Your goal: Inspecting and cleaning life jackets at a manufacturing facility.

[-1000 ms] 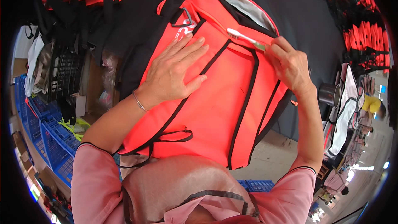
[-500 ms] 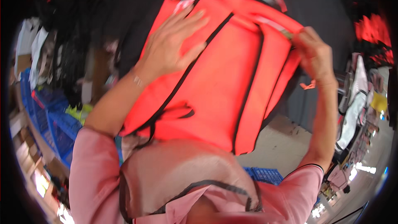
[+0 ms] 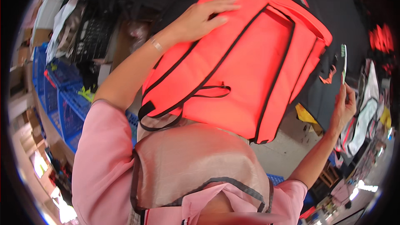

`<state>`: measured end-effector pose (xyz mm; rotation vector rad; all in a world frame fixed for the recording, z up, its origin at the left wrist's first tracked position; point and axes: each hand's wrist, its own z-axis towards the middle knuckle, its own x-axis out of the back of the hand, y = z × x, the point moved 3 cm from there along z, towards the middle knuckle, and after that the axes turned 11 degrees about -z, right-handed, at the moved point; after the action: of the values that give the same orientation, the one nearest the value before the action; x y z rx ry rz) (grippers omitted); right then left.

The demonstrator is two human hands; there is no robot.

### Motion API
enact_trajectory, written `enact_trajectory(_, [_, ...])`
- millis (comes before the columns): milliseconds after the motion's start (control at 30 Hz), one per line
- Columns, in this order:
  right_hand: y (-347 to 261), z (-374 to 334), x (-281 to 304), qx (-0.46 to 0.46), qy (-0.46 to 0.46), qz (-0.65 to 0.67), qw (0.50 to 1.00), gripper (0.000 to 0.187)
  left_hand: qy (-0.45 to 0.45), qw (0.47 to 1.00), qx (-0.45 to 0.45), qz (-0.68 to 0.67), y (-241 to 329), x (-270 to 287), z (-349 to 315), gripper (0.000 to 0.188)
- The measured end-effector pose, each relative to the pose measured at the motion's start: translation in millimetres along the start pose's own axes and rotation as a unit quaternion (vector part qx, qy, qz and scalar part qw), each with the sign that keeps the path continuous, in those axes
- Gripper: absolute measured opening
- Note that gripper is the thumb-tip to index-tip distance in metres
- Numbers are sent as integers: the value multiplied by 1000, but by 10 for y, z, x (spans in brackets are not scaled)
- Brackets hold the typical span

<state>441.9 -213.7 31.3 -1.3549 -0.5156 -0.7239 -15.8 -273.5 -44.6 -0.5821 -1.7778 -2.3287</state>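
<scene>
A bright orange-red backpack [image 3: 237, 87] with black trim and black strap loops lies in front of me, its lower end against my apron. My left hand [image 3: 204, 18] rests on its upper left part with the fingers stretched out flat. Off to the right, clear of the bag, my right hand [image 3: 346, 106] grips a toothbrush [image 3: 344, 64] by its white handle. The green bristles point upward, away from me. A grey opening or lining shows at the backpack's top edge.
The bag lies on a dark grey surface [image 3: 321, 12] with a small orange scrap [image 3: 328, 76] near the brush. Blue plastic crates [image 3: 73, 108] stand at the left. A yellow piece [image 3: 306, 113] is right of the bag, and white-grey bags [image 3: 366, 108] are at the far right.
My right hand has left the backpack's right edge and moved right and toward me; the toothbrush now shows plainly in it. My left hand stays on the bag, while the view has shifted.
</scene>
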Motion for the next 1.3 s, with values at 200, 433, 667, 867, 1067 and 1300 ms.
enact_trajectory(200, [387, -115, 241, -41, 96, -94, 990, 21, -50, 982, 49, 177, 92, -185, -579, 57])
enact_trajectory(433, [1194, -12, 367, -110, 159, -195, 961, 23, 58, 994, 62, 68, 272, -34, -540, 40])
enact_trajectory(667, [508, 34, -7, 18, 173, -426, 888, 32, 286, 914, 72, 279, 75, 471, -545, 63])
enact_trajectory(867, [-177, -316, -1342, 21, 113, -287, 951, 67, 227, 923, 220, 221, 149, 367, -339, 86])
enact_trajectory(1067, [-325, -199, -1092, -71, 43, 124, 989, 62, 242, 940, 199, -132, 192, 597, -533, 45])
enact_trajectory(1300, [-1693, -320, 217, 132, 162, 349, 914, 33, 353, 909, -123, -186, 1350, 1151, -553, 39])
